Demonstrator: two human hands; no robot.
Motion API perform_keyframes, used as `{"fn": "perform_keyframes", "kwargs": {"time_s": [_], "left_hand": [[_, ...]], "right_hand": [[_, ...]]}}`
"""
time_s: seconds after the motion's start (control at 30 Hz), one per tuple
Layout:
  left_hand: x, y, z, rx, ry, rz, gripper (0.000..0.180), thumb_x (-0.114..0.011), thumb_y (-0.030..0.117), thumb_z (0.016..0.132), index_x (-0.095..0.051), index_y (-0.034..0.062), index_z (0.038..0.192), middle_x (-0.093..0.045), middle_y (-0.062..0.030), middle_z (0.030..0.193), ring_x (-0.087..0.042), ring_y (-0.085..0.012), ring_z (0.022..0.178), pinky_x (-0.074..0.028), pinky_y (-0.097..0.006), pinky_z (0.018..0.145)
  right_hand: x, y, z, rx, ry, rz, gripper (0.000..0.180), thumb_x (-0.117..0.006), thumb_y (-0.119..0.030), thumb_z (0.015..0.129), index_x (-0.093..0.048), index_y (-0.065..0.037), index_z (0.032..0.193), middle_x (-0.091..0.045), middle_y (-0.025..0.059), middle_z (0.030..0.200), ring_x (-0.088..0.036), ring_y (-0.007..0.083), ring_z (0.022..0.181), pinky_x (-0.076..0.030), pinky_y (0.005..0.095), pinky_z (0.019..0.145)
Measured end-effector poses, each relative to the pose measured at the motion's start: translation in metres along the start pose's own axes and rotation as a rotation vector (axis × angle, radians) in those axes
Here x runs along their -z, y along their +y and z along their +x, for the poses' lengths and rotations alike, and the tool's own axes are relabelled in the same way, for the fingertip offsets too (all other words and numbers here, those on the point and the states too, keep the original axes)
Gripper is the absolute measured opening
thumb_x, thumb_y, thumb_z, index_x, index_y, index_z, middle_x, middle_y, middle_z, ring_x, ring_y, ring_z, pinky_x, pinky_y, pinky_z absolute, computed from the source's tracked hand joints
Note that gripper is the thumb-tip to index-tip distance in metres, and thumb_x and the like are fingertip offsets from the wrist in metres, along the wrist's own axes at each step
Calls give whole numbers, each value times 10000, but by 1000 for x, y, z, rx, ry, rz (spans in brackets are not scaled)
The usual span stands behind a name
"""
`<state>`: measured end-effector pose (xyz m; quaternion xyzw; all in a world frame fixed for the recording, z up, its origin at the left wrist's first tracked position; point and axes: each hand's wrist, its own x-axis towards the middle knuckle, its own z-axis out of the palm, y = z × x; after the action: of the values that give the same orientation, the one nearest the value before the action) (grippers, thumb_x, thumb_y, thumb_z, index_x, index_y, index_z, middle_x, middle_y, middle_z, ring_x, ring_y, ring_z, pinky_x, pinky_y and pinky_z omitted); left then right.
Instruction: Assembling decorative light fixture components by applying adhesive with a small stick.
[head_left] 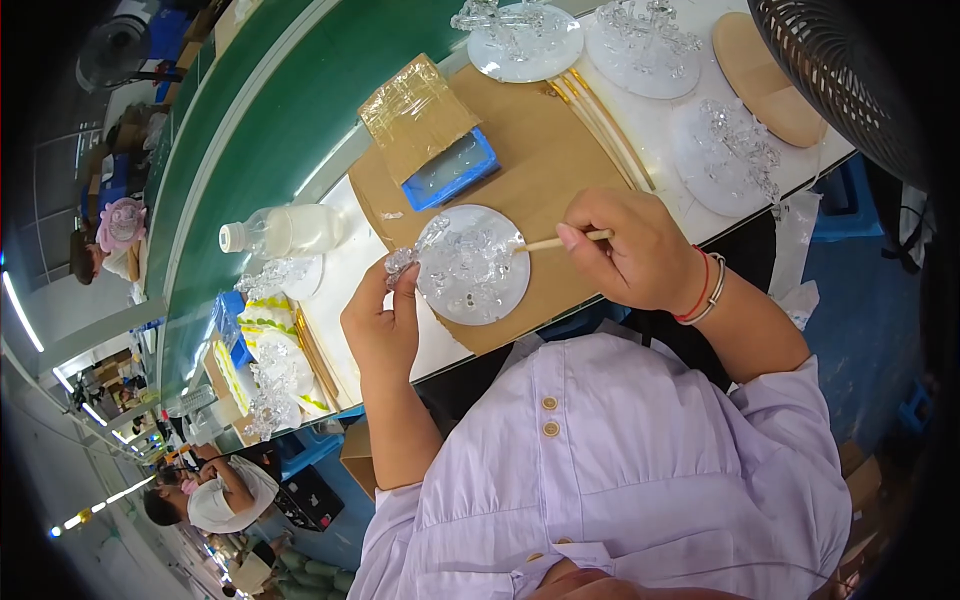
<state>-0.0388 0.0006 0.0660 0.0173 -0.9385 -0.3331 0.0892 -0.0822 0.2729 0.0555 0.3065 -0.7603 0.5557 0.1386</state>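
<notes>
In front of me a round white disc (508, 295) carries a cluster of clear, glass-like pieces (468, 255). At the disc's left edge, my left hand (383, 325) is closed, thumb and fingers pinching a clear lumpy piece (402, 262). I cannot tell whether that piece is joined to the cluster. My right hand (628, 245) is closed round a thin wooden stick (562, 242), held nearly level from the right. The stick's tip reaches over the disc's right edge, near the clear pieces; its exact contact is not distinct.
Cardboard (560, 190) lies under the disc. Behind stands a blue bin (455, 170) partly covered by a taped box (418, 105). A bottle (285, 231) is at left. More discs (645, 70), wooden sticks (610, 130) and a dark fan (850, 80) are at right.
</notes>
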Motion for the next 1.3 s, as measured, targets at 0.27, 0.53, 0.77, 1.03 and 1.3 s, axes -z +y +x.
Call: {"fn": "perform_keyframes", "kwargs": {"time_s": [0.27, 0.53, 0.77, 1.03, 1.3], "left_hand": [[0, 0, -7, 18, 15, -28, 170, -687, 102, 876, -672, 23, 1026, -704, -100, 825, -664, -153, 745, -503, -272, 707], [0, 2, -15, 9, 42, -18, 171, -682, 107, 879, -672, 27, 1030, -709, -108, 839, -671, -168, 746, -511, -281, 703], [1, 1, -21, 24, 62, 22, 190, -687, 123, 875, -663, 21, 1034, -708, -134, 854, -688, -211, 754, -519, -293, 684], [-1, 3, -23, -8, 83, 82, 201, -692, 128, 872, -659, 11, 1032, -708, -143, 865, -696, -237, 751, -525, -305, 675], [-12, 2, -31, -103, 254, 129, 352, -683, 64, 841, -625, 5, 1183, -693, -134, 838, -674, -212, 695, -525, -293, 639]], "right_hand": [[-5, -5, -8, 36, 2, -12, 94, -605, 2, 852, -522, -19, 812, -538, 91, 661, -505, 229, 522, -396, 321, 489], [-7, -14, -10, 61, -27, -49, 82, -604, -7, 850, -531, -20, 816, -540, 89, 663, -502, 254, 526, -393, 338, 490], [-5, -21, -13, 43, -87, -20, 79, -602, -8, 853, -531, -20, 822, -544, 94, 669, -507, 257, 533, -399, 335, 495], [-5, -21, -16, 61, -44, -36, 76, -595, -5, 863, -524, -14, 838, -549, 99, 679, -522, 237, 545, -415, 319, 513], [24, -12, 14, -163, 279, 94, 80, -524, -52, 958, -544, -12, 891, -586, 63, 755, -544, 73, 636, -426, 214, 584]]}}
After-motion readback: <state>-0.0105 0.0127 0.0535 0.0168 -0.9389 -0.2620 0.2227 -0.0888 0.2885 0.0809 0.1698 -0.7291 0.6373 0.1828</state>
